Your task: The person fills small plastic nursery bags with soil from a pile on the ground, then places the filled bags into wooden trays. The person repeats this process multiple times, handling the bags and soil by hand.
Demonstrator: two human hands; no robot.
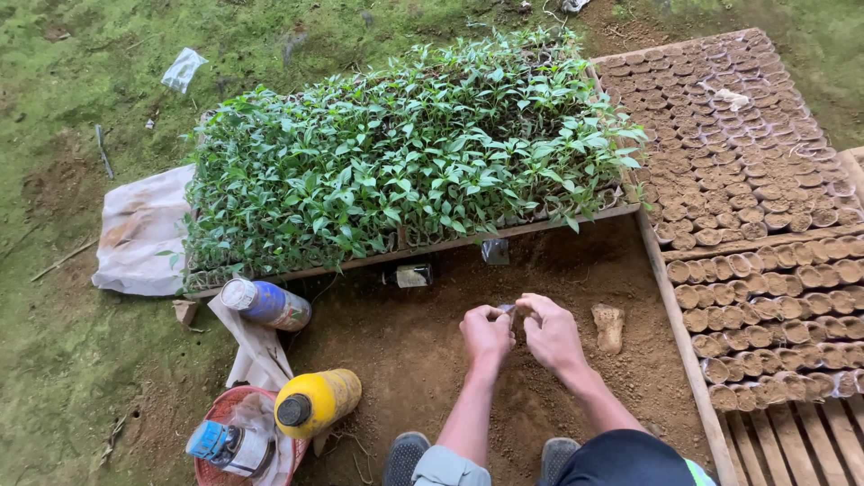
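Note:
My left hand point(486, 335) and my right hand point(552, 331) meet over bare brown soil, both pinching a small clear plastic piece point(509, 310) between their fingertips. What the piece is stays too small to tell. Just beyond the hands stands a wooden tray of dense green seedlings point(405, 153). A small dark bottle point(409, 275) lies at the tray's front edge, and a clear plastic scrap point(494, 251) rests close by.
Soil-filled small pots point(747, 171) fill wooden frames at right, with bare slats point(792, 441) below. A yellow bottle point(317, 402), a blue-and-white bottle point(266, 303) and a red basket point(236, 441) sit at left. A white sack point(139, 229) lies on mossy ground. A stone point(609, 327) sits beside my right hand.

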